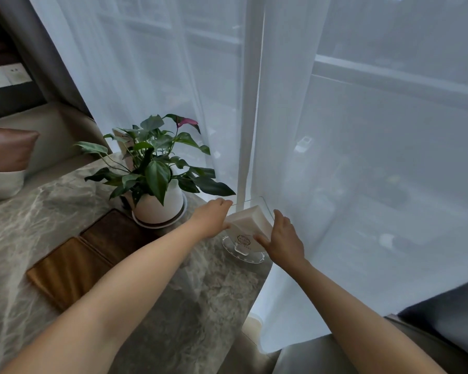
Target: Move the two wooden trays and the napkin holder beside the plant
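Observation:
A clear napkin holder (pixel 247 225) with a stack of white napkins stands on its round base at the marble table's far right edge, right of the plant (pixel 154 168) in a white pot. My left hand (pixel 210 218) grips its left side and my right hand (pixel 283 238) its right side. A dark wooden tray (pixel 111 233) lies just in front of the pot. A lighter wooden tray (pixel 65 268) lies against the dark one, nearer me on the left.
The marble table (pixel 173 306) ends at the right beside a sheer white curtain (pixel 335 157) that hangs against the napkin holder. A sofa with a brown cushion (pixel 6 149) stands at the left. A grey seat (pixel 443 333) shows at the lower right.

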A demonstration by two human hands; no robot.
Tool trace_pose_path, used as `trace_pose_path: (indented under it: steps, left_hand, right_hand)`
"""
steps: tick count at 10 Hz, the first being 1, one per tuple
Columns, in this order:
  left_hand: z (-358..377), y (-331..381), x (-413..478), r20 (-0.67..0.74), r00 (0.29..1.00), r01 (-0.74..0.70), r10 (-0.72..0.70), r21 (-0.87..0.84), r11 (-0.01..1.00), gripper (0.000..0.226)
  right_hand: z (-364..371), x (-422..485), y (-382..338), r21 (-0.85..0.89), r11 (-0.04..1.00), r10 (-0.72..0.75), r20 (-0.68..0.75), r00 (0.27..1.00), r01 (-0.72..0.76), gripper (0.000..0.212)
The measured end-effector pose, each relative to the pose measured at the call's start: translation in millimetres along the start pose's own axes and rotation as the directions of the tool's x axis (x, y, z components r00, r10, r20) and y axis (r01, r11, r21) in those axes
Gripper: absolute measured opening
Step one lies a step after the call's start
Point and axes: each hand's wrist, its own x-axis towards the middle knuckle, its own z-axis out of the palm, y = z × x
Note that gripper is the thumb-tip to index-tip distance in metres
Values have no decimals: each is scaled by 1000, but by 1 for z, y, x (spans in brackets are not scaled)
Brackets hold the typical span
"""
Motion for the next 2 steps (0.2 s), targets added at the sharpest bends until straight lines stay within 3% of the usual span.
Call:
trace_pose_path:
  steps: [1, 2]
  left_hand:
    - [-10, -11, -15, -59, 998, -3, 12, 161, 987, 45]
    - [-20, -28, -30, -216, 975, -10, 58, 214, 977, 42]
  right_hand:
    - [-6, -6, -5, -71, 991, -116, -73, 991, 110, 64]
    - [-21, -13, -24, -95, 972, -228, -149, 962, 215, 65]
